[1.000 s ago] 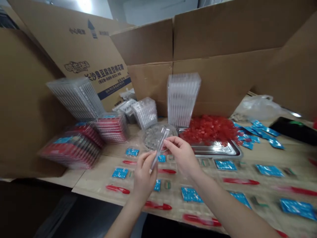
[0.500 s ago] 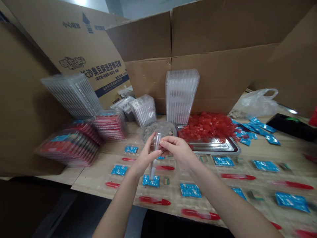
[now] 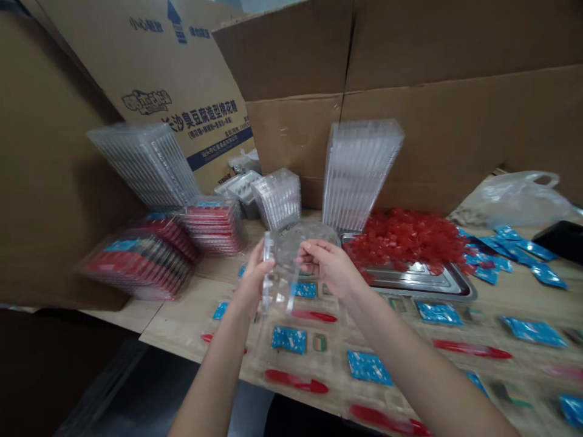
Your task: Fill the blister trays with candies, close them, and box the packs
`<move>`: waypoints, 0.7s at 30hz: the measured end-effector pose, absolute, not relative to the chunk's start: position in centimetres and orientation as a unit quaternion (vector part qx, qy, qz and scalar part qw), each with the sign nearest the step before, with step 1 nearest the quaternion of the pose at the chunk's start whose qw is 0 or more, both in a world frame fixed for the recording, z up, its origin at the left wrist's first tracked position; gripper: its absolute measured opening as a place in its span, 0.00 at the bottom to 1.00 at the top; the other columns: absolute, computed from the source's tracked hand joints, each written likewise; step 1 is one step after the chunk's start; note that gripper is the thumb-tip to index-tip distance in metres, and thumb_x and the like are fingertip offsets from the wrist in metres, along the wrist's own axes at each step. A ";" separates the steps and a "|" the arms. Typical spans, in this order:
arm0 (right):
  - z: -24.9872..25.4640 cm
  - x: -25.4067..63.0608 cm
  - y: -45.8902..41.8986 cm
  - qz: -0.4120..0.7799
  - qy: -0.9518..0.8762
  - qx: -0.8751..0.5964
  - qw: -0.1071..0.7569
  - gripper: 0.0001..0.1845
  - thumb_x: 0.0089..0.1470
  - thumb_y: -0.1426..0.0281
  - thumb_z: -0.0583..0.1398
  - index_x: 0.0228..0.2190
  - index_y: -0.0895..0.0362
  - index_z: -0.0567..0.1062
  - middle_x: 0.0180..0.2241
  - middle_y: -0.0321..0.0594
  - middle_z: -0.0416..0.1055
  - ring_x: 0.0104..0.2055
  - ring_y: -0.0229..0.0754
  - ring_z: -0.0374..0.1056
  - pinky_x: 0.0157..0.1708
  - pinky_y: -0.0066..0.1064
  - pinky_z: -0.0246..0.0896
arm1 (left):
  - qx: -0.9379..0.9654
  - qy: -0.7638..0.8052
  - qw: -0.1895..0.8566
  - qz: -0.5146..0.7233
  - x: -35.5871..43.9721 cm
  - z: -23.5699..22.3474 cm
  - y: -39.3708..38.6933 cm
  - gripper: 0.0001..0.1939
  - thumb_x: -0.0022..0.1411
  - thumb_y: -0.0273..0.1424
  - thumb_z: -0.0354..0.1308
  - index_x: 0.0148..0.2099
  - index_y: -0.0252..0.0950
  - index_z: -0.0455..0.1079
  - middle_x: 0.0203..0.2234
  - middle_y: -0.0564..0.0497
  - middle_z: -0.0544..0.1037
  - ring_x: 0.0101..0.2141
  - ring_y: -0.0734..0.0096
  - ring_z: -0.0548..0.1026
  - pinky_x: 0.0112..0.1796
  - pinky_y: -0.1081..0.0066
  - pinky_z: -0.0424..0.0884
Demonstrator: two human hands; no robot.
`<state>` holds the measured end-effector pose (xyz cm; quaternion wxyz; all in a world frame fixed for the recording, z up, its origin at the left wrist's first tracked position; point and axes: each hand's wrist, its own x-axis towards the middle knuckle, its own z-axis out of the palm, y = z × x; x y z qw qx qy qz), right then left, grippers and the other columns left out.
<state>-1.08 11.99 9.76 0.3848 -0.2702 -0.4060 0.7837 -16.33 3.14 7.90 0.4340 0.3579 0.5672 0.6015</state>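
Observation:
My left hand (image 3: 251, 276) grips the edge of a thin clear plastic tray (image 3: 268, 285), held upright above the table. My right hand (image 3: 328, 266) has its fingers pinched at the far side of the clear plastic, near a second pale edge. Whether these edges belong to one tray or two pulled apart, I cannot tell. Behind the hands sits a round clear container (image 3: 314, 232), partly hidden. Below lie clear trays, each with a blue packet (image 3: 289, 339) and a red plastic piece (image 3: 296, 380); some also hold a small striped packet (image 3: 319, 343).
Filled packs (image 3: 136, 261) are stacked at the left, with empty clear trays (image 3: 146, 164) above. More nested trays (image 3: 357, 176) lean on the cardboard wall (image 3: 291, 133). Red pieces (image 3: 414, 240) heap on a metal tray (image 3: 423, 282); blue packets (image 3: 514, 252) and a plastic bag (image 3: 514, 197) lie right.
My hands have moved apart, and the clear plastic that looked like one narrow strip now spreads between them. The view has turned a little to the left.

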 end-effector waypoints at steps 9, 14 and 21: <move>7.5 -1.3 15.2 0.649 -0.472 -0.395 0.448 0.08 0.41 0.67 0.65 0.25 0.56 0.74 0.21 0.33 0.69 0.22 0.34 0.63 0.21 0.26 0.59 | 0.406 0.644 0.311 0.569 -18.3 8.0 2.7 0.42 0.52 0.39 0.60 0.65 0.41 0.46 0.63 0.46 0.53 0.60 0.58 0.55 0.58 0.62 0.54; 9.8 -3.3 10.9 0.766 -0.459 -0.263 0.364 0.13 0.39 0.61 0.66 0.25 0.58 0.76 0.24 0.35 0.72 0.27 0.35 0.67 0.27 0.26 0.64 | 0.424 0.620 0.363 0.551 -16.2 7.1 3.5 0.43 0.51 0.38 0.62 0.65 0.38 0.47 0.61 0.44 0.59 0.58 0.56 0.59 0.57 0.61 0.55; 9.1 -3.0 11.4 0.818 -0.408 -0.249 0.321 0.11 0.41 0.66 0.67 0.26 0.60 0.76 0.24 0.37 0.73 0.26 0.33 0.68 0.26 0.23 0.65 | 0.398 0.621 0.403 0.542 -15.8 7.1 2.8 0.45 0.50 0.38 0.64 0.66 0.37 0.46 0.59 0.43 0.62 0.58 0.56 0.59 0.55 0.63 0.58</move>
